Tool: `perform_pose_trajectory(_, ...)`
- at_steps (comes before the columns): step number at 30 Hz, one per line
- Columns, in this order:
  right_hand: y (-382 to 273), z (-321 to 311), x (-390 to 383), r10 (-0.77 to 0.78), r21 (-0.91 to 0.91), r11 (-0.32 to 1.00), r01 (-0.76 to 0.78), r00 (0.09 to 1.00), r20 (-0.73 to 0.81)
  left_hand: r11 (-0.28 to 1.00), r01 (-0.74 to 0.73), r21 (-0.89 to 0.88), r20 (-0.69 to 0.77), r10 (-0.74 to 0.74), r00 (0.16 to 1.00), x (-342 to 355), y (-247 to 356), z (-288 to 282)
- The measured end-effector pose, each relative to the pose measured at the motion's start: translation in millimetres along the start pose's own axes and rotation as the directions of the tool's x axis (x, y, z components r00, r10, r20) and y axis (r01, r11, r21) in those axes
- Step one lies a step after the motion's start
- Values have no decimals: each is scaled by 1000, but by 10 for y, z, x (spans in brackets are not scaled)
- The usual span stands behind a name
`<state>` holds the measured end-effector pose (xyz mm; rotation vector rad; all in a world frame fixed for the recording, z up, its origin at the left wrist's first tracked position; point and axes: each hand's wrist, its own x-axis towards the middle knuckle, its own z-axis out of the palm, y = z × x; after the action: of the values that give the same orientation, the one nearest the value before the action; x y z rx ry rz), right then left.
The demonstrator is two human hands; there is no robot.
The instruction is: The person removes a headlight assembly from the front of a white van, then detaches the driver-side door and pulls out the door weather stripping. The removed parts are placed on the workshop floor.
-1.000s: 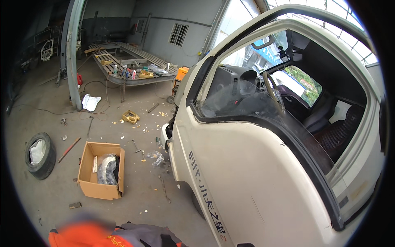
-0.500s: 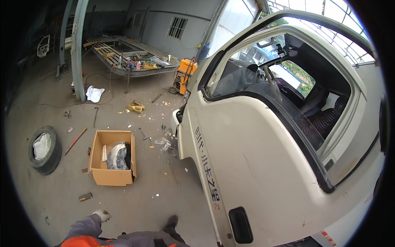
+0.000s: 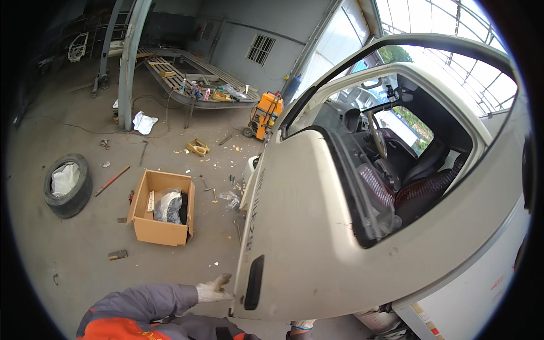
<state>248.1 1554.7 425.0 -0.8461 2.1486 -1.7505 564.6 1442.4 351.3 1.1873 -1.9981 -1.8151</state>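
My left hand (image 3: pixel 213 290) in a pale work glove is at the free edge of the white truck cab door (image 3: pixel 300 226), near its black handle (image 3: pixel 253 282). Its thumb is raised apart from the fingers; whether it touches the edge is unclear. My right hand (image 3: pixel 301 325), gloved with a blue cuff band, shows at the bottom under the door, its fingers hidden. The door stands partly open, with its window frame (image 3: pixel 429 40) around a view of the seats (image 3: pixel 422 192) and steering wheel (image 3: pixel 377 133).
An open cardboard box (image 3: pixel 158 229) with wrapped parts, a tire (image 3: pixel 68 201), a red bar (image 3: pixel 112 180) and scattered tools lie on the floor. Behind are a steel post (image 3: pixel 129 68), a metal frame (image 3: pixel 226 104) holding items and an orange wheeled machine (image 3: pixel 265 116).
The door has swung further out toward me, showing more of the seats. My left hand has moved right and up to the door's edge, and my right hand has appeared below it.
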Motion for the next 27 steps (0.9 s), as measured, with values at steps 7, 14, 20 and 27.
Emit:
perform_pose_trajectory(7, -826, 249, -466, -292, 189, 956, 223, 740, 606, 933, -22, -360, -255, -76, 964, -83, -96, -12)
perform_pose_trajectory(14, -546, 353, -389, -496, 274, 766, 581, 264, 827, 949, -187, -255, -683, -40, 729, -628, 17, 107)
perform_pose_trajectory(20, -421, 237, -398, -545, 363, 707, 607, 141, 827, 915, -380, 133, -781, 333, 528, -1154, 912, 310)
perform_pose_trajectory(27, -418, 115, -441, -526, 421, 812, 404, 191, 829, 943, -319, 96, -695, 293, 657, -1072, 1207, 411)
